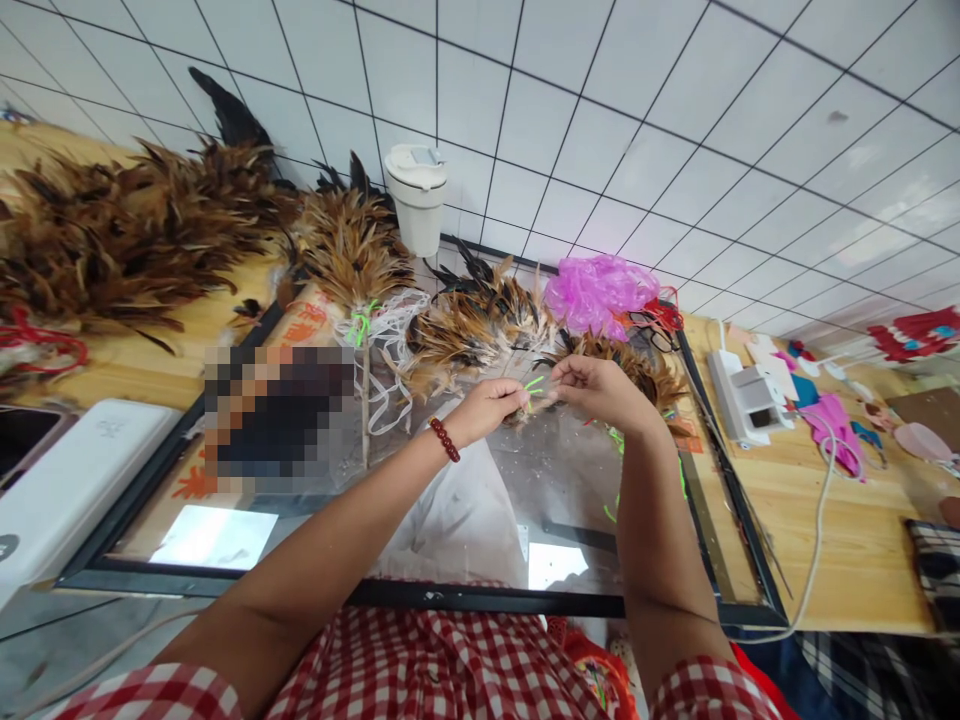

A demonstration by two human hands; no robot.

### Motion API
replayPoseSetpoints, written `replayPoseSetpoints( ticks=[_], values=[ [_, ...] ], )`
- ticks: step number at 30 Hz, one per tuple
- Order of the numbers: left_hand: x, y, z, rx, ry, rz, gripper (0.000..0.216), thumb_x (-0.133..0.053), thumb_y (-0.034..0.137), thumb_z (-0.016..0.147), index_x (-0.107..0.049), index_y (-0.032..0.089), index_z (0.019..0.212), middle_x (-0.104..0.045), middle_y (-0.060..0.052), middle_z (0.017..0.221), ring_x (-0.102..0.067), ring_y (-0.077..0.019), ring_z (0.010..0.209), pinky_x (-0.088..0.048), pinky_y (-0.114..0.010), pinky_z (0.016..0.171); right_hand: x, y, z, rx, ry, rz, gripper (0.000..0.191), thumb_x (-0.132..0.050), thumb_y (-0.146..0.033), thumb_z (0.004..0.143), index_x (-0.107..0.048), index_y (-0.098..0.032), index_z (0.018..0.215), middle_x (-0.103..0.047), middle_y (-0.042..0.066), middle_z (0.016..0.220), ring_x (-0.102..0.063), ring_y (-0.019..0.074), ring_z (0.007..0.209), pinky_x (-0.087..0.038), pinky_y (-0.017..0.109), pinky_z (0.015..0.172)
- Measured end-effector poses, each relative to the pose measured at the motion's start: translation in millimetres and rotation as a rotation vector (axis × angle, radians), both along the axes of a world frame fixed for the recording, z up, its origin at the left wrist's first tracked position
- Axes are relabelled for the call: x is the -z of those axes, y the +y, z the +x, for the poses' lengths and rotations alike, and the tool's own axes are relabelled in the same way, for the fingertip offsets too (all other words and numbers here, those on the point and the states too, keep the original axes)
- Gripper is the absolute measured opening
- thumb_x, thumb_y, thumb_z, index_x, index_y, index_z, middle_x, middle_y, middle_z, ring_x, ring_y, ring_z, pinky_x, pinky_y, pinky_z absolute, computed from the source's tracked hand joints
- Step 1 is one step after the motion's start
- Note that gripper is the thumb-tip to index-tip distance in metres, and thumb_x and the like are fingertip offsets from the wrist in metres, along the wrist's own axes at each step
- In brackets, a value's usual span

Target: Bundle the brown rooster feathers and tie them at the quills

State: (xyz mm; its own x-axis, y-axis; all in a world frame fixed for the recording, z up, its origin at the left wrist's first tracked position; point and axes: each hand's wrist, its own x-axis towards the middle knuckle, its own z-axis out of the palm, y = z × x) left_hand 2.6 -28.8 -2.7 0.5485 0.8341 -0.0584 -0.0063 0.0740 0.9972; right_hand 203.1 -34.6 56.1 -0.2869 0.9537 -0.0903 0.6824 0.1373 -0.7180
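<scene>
My left hand [491, 408], with a bracelet of dark red beads at its wrist, pinches a short bright green tie [533, 385] between thumb and fingers. Just to the right, my right hand [591, 388] has its fingers closed in a pinch, and what they hold is too small to make out. Both hands are above a glass-topped frame [570, 490]. Behind them lies a heap of brown and black feathers [480, 325]. More feathers [637, 365] show beyond my right hand. Left of the hands, a feather bundle [352, 245] is bound to a stick with green ties.
A white lidded cup [418, 205] stands by the tiled wall, and a pink plastic bag [600, 290] lies farther right. A long row of feathers [120, 235] covers the left back. White string [394, 345] is loose on the glass. A power strip [746, 395] sits at right.
</scene>
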Motion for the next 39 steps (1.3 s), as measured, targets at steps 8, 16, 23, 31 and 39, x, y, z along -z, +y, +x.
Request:
replayPoseSetpoints(
  ticks=[8, 16, 23, 31, 39],
  values=[
    [0.1, 0.2, 0.3, -0.040, -0.065, -0.031, 0.039, -0.059, 0.050, 0.075, -0.049, 0.016, 0.059, -0.040, 0.004, 0.051, -0.033, -0.0069, 0.048, -0.026, -0.023, 0.048, -1.4, 1.7, -10.8, 0.004, -0.006, 0.131, 0.023, -0.053, -0.028, 0.084, -0.068, -0.017, 0.098, -0.068, 0.006, 0.094, -0.060, 0.0157, 0.082, -0.045, 0.027, 0.075],
    [-2.0, 0.0, 2.5, -0.120, -0.136, -0.157, 0.036, -0.070, 0.043, 0.068, -0.052, 0.015, 0.054, -0.037, 0.005, 0.048, -0.030, -0.0056, 0.046, -0.022, -0.023, 0.047, -1.6, -2.3, -27.1, -0.082, 0.003, 0.144, 0.017, -0.055, -0.029, 0.084, -0.066, -0.016, 0.078, -0.064, 0.001, 0.071, -0.055, 0.0133, 0.067, -0.041, 0.024, 0.065],
    [0.7, 5.5, 1.8, -0.154, -0.325, -0.332, 0.012, -0.076, 0.024, 0.060, -0.070, 0.014, 0.064, -0.064, -0.004, 0.065, -0.055, -0.0121, 0.065, -0.040, -0.026, 0.066, -15.4, -10.7, -39.1, -0.168, -0.057, 0.275, 0.015, -0.057, -0.027, 0.086, -0.064, -0.016, 0.079, -0.064, 0.003, 0.073, -0.056, 0.0136, 0.068, -0.040, 0.025, 0.066],
    [-4.8, 7.1, -4.7, -0.114, -0.443, -0.429, 0.013, -0.078, 0.022, 0.058, -0.072, 0.013, 0.064, -0.066, -0.003, 0.064, -0.055, -0.0111, 0.065, -0.040, -0.025, 0.068, -18.7, -10.4, -40.4, -0.271, -0.011, 0.387, 0.018, -0.055, -0.032, 0.089, -0.067, -0.019, 0.085, -0.065, 0.005, 0.080, -0.059, 0.0154, 0.077, -0.044, 0.027, 0.073],
    [-7.2, 9.7, -6.5, -0.179, -0.530, -0.501, 0.019, -0.082, 0.021, 0.054, -0.072, 0.012, 0.067, -0.066, -0.003, 0.069, -0.057, -0.0103, 0.069, -0.040, -0.026, 0.072, -14.7, -8.2, -32.0, -0.265, 0.048, 0.347, 0.019, -0.068, -0.031, 0.079, -0.063, -0.020, 0.093, -0.062, 0.005, 0.090, -0.057, 0.0162, 0.079, -0.047, 0.029, 0.073]
  ],
)
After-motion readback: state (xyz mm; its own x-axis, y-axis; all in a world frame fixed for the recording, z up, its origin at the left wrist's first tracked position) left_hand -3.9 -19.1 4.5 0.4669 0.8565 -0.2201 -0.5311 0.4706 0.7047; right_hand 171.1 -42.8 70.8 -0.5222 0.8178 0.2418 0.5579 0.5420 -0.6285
